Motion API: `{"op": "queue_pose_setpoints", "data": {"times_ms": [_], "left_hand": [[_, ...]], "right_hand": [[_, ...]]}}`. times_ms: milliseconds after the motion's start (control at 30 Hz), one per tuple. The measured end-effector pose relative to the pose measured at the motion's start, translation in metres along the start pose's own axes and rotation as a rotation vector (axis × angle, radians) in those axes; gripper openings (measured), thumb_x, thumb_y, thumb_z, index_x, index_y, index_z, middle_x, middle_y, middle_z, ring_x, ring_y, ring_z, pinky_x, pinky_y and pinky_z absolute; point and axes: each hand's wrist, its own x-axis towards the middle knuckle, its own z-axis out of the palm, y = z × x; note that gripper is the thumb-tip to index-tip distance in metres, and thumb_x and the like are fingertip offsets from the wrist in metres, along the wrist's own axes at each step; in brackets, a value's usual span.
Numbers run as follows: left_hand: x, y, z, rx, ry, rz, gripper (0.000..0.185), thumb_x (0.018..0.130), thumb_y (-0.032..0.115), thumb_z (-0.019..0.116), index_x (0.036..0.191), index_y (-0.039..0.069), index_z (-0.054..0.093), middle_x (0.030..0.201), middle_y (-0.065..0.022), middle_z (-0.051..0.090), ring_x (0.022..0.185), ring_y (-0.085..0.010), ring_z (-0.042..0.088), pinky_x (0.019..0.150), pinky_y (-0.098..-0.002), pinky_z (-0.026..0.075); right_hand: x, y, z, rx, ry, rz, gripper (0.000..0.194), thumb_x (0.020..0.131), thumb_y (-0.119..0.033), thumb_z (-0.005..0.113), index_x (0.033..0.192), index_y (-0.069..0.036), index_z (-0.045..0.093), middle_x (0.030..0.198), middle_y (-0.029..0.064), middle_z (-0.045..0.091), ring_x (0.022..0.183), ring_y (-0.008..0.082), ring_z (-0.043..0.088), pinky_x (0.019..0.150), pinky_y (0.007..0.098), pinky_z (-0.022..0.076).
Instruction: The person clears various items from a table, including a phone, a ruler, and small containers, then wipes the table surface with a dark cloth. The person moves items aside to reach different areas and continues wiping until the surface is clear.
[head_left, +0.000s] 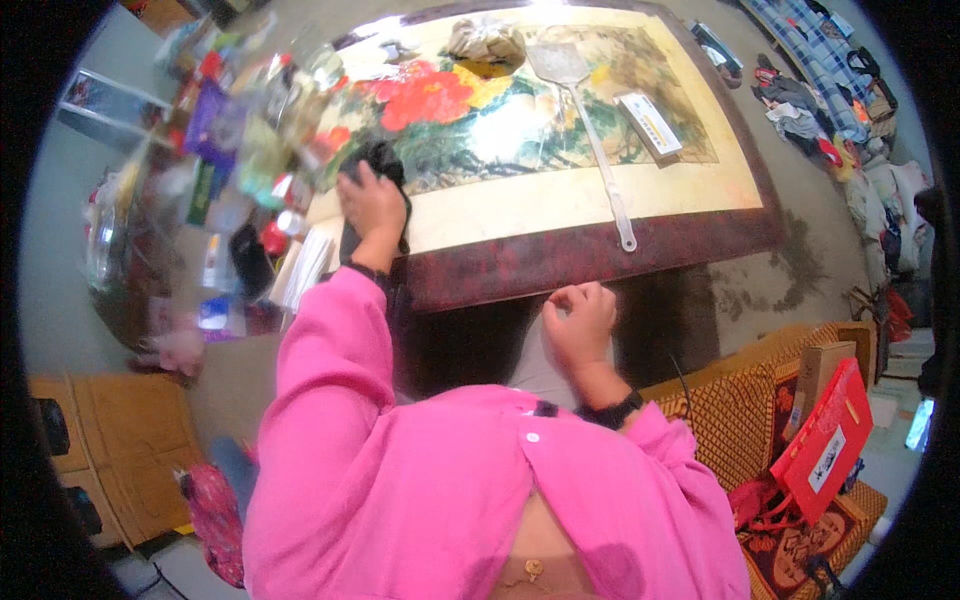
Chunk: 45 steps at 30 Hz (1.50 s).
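Note:
My left hand (373, 204) rests on a black item (375, 165), perhaps cloth or a bag, at the left end of a table with a flower picture on its top (480, 259). Whether its fingers grip the item is unclear. Over my lap, at the table's near edge, my right hand (581, 322) has curled fingers; its palm is hidden. Beyond it a metal spatula (592, 135) lies with its handle towards me. To the spatula's right is a small white box (647, 124). A crumpled brownish bundle (487, 43) sits near the far edge.
Many blurred items, among them a purple package (210, 116) and a stack of white paper (307, 262), crowd the left side. A patterned seat (720, 397) with a red paper bag (825, 442) stands at the right. Cardboard boxes (135, 450) are at lower left. Clothes (799, 112) lie at upper right.

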Motion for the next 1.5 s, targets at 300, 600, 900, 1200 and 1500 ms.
{"op": "queue_pose_setpoints", "data": {"times_ms": [300, 600, 900, 1200, 1500], "left_hand": [[0.137, 0.023, 0.069, 0.139, -0.295, -0.252, 0.070, 0.097, 0.052, 0.047, 0.160, 0.024, 0.034, 0.166, -0.0280, 0.015, 0.154, -0.0440, 0.015, 0.124, -0.0539, 0.016], [0.157, 0.105, 0.112, -0.091, -0.293, 0.167, 0.064, 0.093, 0.038, 0.046, 0.153, 0.017, 0.046, 0.162, -0.0281, 0.028, 0.148, -0.0456, 0.031, 0.122, -0.0514, 0.027], [0.006, 0.215, 0.052, -0.480, -0.317, 0.734, 0.055, 0.085, 0.014, 0.059, 0.140, 0.019, 0.060, 0.153, -0.0264, 0.043, 0.138, -0.0461, 0.044, 0.116, -0.0513, 0.037], [-0.132, 0.101, -0.095, -0.573, -0.571, 0.920, 0.061, 0.081, 0.005, 0.062, 0.140, 0.017, 0.059, 0.155, -0.0200, 0.041, 0.141, -0.0440, 0.040, 0.119, -0.0501, 0.034], [-0.145, -0.063, -0.137, -0.457, -0.350, 0.441, 0.055, 0.085, 0.002, 0.054, 0.140, 0.009, 0.059, 0.152, -0.0293, 0.040, 0.141, -0.0468, 0.039, 0.119, -0.0516, 0.031]], "right_hand": [[0.022, 0.014, -0.006, 0.403, -0.033, 0.141, 0.007, 0.080, -0.015, 0.074, 0.077, -0.013, 0.067, 0.074, -0.0003, 0.064, 0.085, 0.0231, 0.056, 0.084, 0.0379, 0.0437], [0.027, 0.016, -0.006, 0.439, -0.032, 0.112, 0.009, 0.077, -0.009, 0.074, 0.076, -0.014, 0.066, 0.068, -0.0021, 0.064, 0.076, 0.0213, 0.055, 0.076, 0.0372, 0.0428], [0.025, 0.014, -0.002, 0.335, 0.012, 0.129, 0.008, 0.080, -0.018, 0.075, 0.076, -0.016, 0.068, 0.068, -0.0016, 0.063, 0.078, 0.0249, 0.057, 0.076, 0.0396, 0.0455], [0.017, 0.020, 0.009, 0.305, 0.091, 0.107, 0.011, 0.084, -0.023, 0.072, 0.081, -0.013, 0.069, 0.071, 0.0055, 0.064, 0.077, 0.0295, 0.061, 0.072, 0.0439, 0.0504], [-0.001, 0.030, 0.009, 0.189, 0.262, 0.238, 0.028, 0.088, -0.027, 0.069, 0.106, -0.006, 0.064, 0.104, 0.0153, 0.065, 0.102, 0.0357, 0.060, 0.093, 0.0465, 0.0468]]}}
